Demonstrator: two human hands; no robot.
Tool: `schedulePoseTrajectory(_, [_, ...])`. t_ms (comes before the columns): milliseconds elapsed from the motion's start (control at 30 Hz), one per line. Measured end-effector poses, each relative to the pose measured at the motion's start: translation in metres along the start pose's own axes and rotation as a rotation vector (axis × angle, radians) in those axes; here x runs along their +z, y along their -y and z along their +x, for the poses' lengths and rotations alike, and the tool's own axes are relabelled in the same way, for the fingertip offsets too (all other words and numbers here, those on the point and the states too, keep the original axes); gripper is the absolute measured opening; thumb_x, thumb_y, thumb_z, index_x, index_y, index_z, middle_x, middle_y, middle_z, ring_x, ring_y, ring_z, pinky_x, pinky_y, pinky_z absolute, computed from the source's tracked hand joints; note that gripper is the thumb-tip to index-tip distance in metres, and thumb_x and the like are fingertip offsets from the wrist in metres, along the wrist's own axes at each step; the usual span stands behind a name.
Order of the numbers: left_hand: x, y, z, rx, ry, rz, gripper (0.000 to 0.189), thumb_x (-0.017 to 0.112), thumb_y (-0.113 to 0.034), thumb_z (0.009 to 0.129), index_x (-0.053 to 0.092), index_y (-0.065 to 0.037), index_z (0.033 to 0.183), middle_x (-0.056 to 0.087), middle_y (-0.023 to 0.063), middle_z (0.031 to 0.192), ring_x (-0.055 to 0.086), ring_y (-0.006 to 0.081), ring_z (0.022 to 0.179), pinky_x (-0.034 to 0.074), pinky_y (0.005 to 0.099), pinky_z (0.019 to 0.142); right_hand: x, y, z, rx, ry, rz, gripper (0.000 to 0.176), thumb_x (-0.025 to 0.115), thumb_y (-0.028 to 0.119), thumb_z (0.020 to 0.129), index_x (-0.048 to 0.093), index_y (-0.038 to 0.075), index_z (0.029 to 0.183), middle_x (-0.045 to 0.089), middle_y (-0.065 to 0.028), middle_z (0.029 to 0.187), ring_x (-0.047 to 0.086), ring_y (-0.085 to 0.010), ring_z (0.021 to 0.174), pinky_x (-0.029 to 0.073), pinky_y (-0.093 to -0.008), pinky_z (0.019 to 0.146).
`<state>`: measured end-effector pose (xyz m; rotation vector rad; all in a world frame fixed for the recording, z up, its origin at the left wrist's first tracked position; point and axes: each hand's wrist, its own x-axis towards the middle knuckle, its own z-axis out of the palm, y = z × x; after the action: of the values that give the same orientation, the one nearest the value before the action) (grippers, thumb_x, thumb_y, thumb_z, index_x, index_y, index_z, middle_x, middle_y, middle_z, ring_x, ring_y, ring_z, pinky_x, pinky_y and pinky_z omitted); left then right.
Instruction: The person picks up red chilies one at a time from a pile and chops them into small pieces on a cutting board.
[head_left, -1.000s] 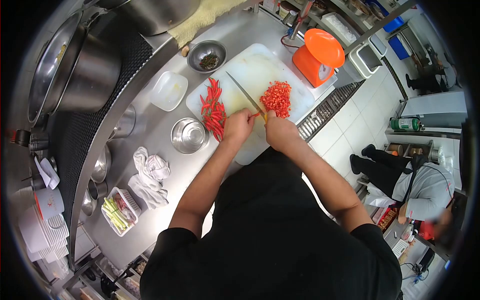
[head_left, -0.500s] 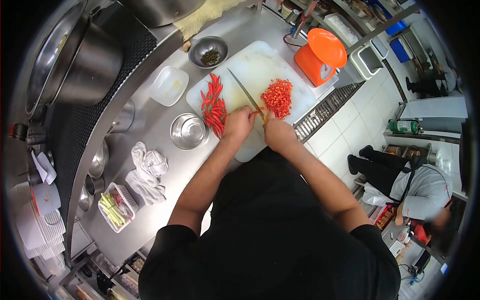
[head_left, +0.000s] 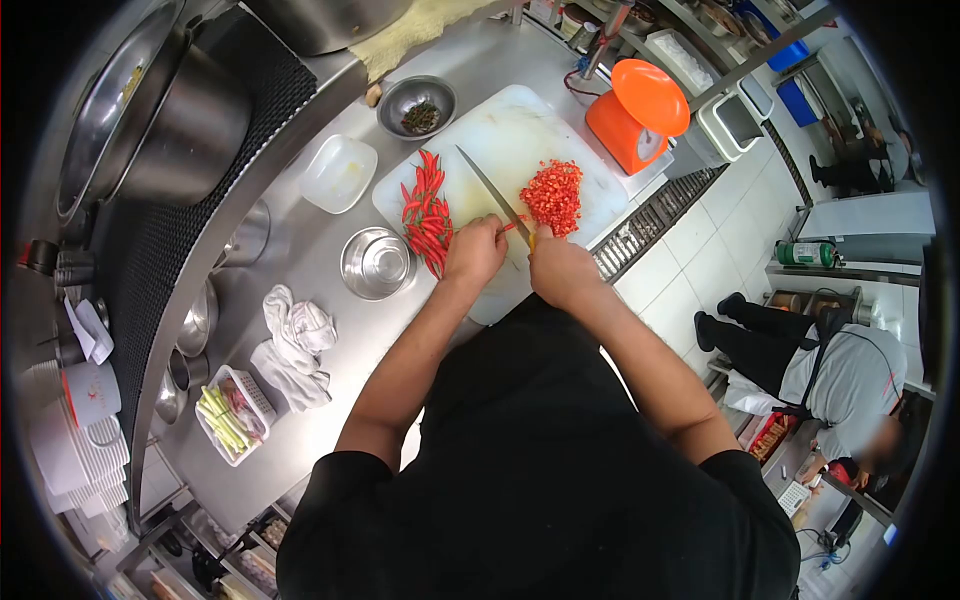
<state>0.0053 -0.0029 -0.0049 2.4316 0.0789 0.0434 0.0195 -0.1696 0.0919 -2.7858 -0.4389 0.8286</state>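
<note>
My right hand (head_left: 563, 268) is closed round the yellow handle of a knife (head_left: 493, 190), its long blade slanting up and left over the white cutting board (head_left: 500, 120). Between the knife and my left hand (head_left: 477, 250) a red chilli (head_left: 510, 226) shows, pinched in my left fingertips with its end at the blade. Whole red chillies (head_left: 427, 215) lie in a pile on the board's left side, just beyond my left hand. Chopped red chilli (head_left: 552, 198) is heaped to the right of the blade, near my right hand.
Left of the board are a round steel container (head_left: 378, 263), a white dish (head_left: 339, 173) and a cloth (head_left: 296, 345). A steel bowl (head_left: 417, 107) with dark bits stands behind it, an orange scale (head_left: 637, 115) at the back right. A person (head_left: 820, 380) bends over at far right.
My hands and the knife stay in nearly the same place at the chilli. The view has shifted slightly. At far right, the other person's head and arm have moved a little.
</note>
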Motion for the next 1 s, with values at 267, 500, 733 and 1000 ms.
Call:
schedulePoseTrajectory(267, [0.003, 0.001, -0.002, 0.035, -0.015, 0.017, 0.008, 0.069, -0.01, 0.086, 0.069, -0.004, 0.091, 0.071, 0.0188, 0.09, 0.071, 0.0398, 0.083, 0.057, 0.0507, 0.077, 0.027, -0.008, 0.024, -0.025, -0.017, 0.017, 0.03, 0.056, 0.007, 0.094, 0.05, -0.007, 0.12, 0.074, -0.0297, 0.102, 0.076, -0.0424, 0.098, 0.061, -0.049, 0.085])
schedulePoseTrajectory(500, [0.007, 0.0, 0.0, 0.053, -0.04, 0.021, 0.006, 0.069, -0.01, 0.086, 0.069, -0.005, 0.09, 0.071, 0.0177, 0.09, 0.071, 0.0389, 0.083, 0.057, 0.0502, 0.075, 0.021, -0.004, 0.014, -0.021, -0.027, -0.026, 0.03, 0.058, 0.009, 0.095, 0.049, -0.006, 0.119, 0.075, -0.0282, 0.101, 0.076, -0.0417, 0.097, 0.061, -0.0478, 0.083])
schedulePoseTrajectory(733, [0.005, -0.002, 0.0, 0.077, -0.056, 0.017, 0.006, 0.069, -0.01, 0.088, 0.07, -0.005, 0.09, 0.071, 0.0167, 0.092, 0.07, 0.0392, 0.086, 0.057, 0.0495, 0.076, 0.014, -0.003, 0.021, -0.025, -0.001, -0.023, 0.03, 0.059, 0.013, 0.098, 0.049, -0.007, 0.119, 0.075, -0.0279, 0.1, 0.076, -0.0415, 0.097, 0.061, -0.0486, 0.084])
schedulePoseTrajectory(1000, [0.007, -0.003, -0.003, 0.07, -0.062, 0.027, 0.007, 0.068, -0.01, 0.089, 0.071, -0.005, 0.093, 0.071, 0.0166, 0.093, 0.07, 0.0391, 0.085, 0.057, 0.0496, 0.078, 0.032, -0.01, 0.02, -0.023, -0.035, 0.002, 0.033, 0.057, 0.022, 0.103, 0.05, -0.006, 0.119, 0.074, -0.028, 0.1, 0.075, -0.0434, 0.096, 0.06, -0.0509, 0.085])
